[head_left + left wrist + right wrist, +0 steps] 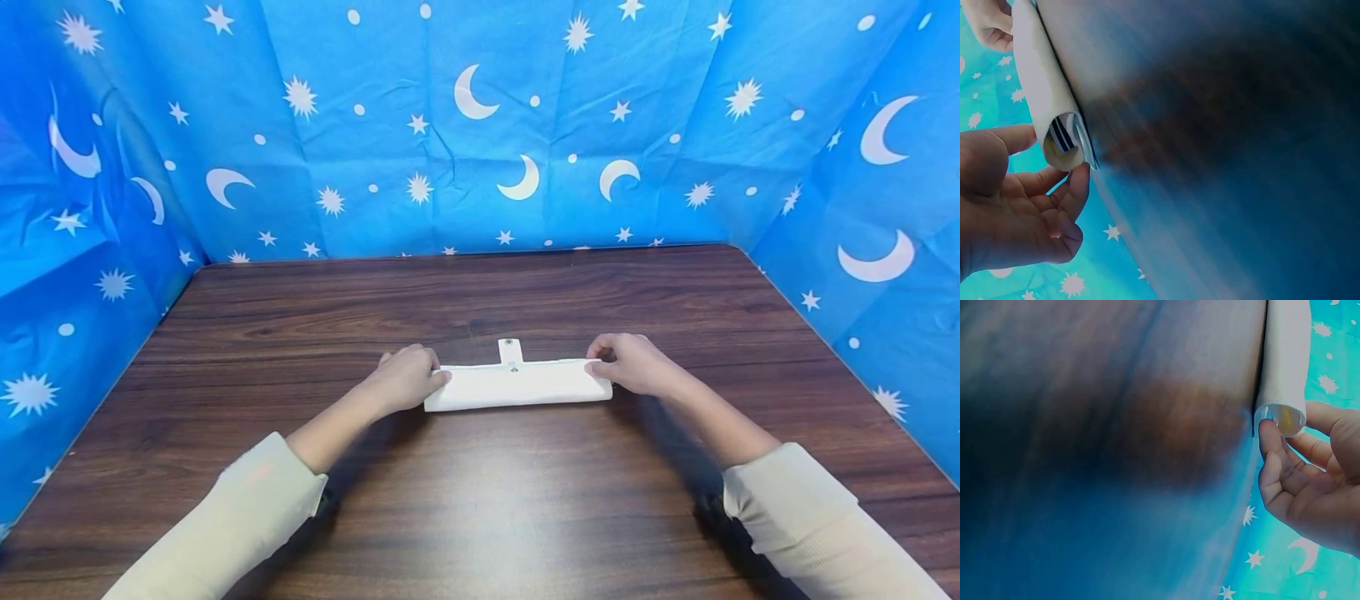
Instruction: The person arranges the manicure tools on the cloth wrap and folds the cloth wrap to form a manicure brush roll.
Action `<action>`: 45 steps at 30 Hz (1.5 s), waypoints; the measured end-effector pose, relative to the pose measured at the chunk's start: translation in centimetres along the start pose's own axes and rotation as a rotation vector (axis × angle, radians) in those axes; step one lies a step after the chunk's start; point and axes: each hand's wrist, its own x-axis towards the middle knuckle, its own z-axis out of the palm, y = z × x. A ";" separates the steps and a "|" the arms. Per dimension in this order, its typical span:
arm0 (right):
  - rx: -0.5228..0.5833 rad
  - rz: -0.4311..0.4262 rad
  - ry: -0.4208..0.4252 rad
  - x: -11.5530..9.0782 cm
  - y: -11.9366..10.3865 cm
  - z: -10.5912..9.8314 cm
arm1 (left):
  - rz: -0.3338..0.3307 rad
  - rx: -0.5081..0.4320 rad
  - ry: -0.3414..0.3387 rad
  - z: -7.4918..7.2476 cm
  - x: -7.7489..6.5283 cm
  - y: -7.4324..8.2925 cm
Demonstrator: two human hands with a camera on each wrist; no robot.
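A white roll-up pouch lies across the middle of the table, rolled into a flat tube. From its far edge sticks a short strap with a metal snap, and another snap shows at the strap's base. My left hand pinches the left end, thumb on the near face and fingers behind. At the opposite end my right hand grips the pouch between thumb and fingers. In the left wrist view, the open end of the pouch shows dark-and-white stripes inside. The right wrist view shows the other end as a hollow loop with something yellowish within.
The dark wood-grain table reaches back to a blue cloth printed with white moons and stars, which hangs at the back and on both sides. Light sleeves cover both forearms.
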 end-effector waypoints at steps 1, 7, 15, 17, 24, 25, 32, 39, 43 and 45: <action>-0.001 0.004 0.001 0.1 0.0 0.1 | -0.001 0.011 0.005 0.1 0.0 0.0; -0.009 0.022 -0.002 0.3 -0.1 0.6 | 0.008 0.048 0.027 0.7 -0.1 -0.3; 0.002 0.067 -0.010 0.3 -0.4 1.0 | 0.140 0.129 0.162 1.3 0.0 0.9; 0.007 0.079 -0.013 0.3 -0.2 0.9 | 0.185 0.157 0.191 1.5 0.4 1.8; 0.020 0.080 -0.022 0.8 0.0 0.8 | 0.222 0.121 0.181 2.5 1.8 5.0; 0.017 0.077 -0.028 0.9 0.0 0.7 | 0.216 0.106 0.180 2.6 2.0 5.3; -0.114 0.095 -0.052 2.3 -1.2 -0.5 | 0.190 0.006 0.199 2.8 3.4 5.8; -0.182 0.050 -0.043 5.7 -3.7 -0.2 | 0.148 -0.076 0.170 1.9 3.9 5.9; -0.096 0.020 -0.100 7.7 -4.9 0.7 | 0.116 -0.083 0.150 1.4 4.2 6.3; -0.068 0.016 -0.122 8.4 -5.2 1.0 | 0.107 -0.081 0.143 1.3 4.3 6.5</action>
